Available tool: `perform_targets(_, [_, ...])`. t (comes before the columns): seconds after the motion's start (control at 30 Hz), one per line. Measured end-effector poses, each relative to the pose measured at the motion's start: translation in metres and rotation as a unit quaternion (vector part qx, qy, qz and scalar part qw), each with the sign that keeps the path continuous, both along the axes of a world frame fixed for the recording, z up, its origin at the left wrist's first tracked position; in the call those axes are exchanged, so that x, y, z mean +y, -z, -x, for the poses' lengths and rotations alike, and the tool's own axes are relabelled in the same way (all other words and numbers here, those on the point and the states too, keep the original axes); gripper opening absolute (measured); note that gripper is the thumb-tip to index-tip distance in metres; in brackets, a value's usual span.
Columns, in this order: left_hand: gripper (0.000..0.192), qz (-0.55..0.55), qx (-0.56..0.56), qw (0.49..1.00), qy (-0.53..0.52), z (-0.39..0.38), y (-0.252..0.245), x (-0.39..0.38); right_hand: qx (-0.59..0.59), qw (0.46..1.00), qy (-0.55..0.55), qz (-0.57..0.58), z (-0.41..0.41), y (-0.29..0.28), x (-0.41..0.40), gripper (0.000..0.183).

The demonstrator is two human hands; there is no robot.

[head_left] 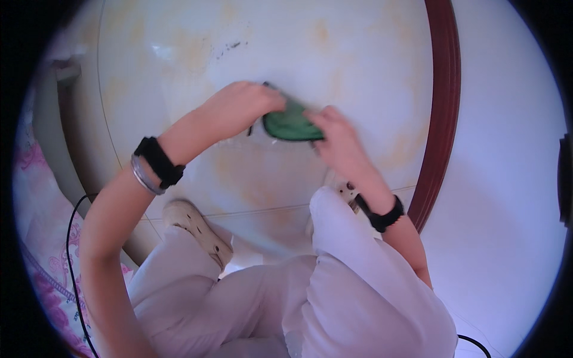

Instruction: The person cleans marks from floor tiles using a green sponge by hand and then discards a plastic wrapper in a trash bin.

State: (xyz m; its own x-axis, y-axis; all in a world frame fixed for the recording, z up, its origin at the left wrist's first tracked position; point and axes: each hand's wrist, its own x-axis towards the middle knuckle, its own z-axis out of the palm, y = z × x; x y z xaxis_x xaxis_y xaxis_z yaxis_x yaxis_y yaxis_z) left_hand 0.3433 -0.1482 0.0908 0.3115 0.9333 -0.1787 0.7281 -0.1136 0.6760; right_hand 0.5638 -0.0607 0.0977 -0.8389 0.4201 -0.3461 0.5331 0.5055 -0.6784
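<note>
A small green fabric item with dark edging, perhaps a pouch or an eye mask, is held up in front of me above the floor. My left hand grips its left end, and a short dark strap or cord hangs beside those fingers. On its right end are the fingers of my right hand. Both hands are blurred, and the fingertips behind the fabric are hidden. Black bands circle both wrists, with a silver bangle on the left arm.
Below lies a glossy tiled floor with yellowish marbling. A dark red baseboard and white wall run along the right. At left is a bed edge with floral bedding. A black cable passes my left arm.
</note>
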Motion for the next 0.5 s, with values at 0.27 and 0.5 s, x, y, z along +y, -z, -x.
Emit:
perform_targets(0.27, [0.010, -0.149, 0.004, 0.988, 0.028, -0.061, -0.004, 0.104, -0.066, 0.982, 0.124, -0.130, -0.054, -0.025, 0.081, 0.059])
perform_targets(0.5, [0.010, -0.122, 0.014, 0.991, 0.059, -0.079, -0.002, 0.137, -0.147, 0.956, 0.177, -0.182, -0.078, -0.012, 0.083, 0.064])
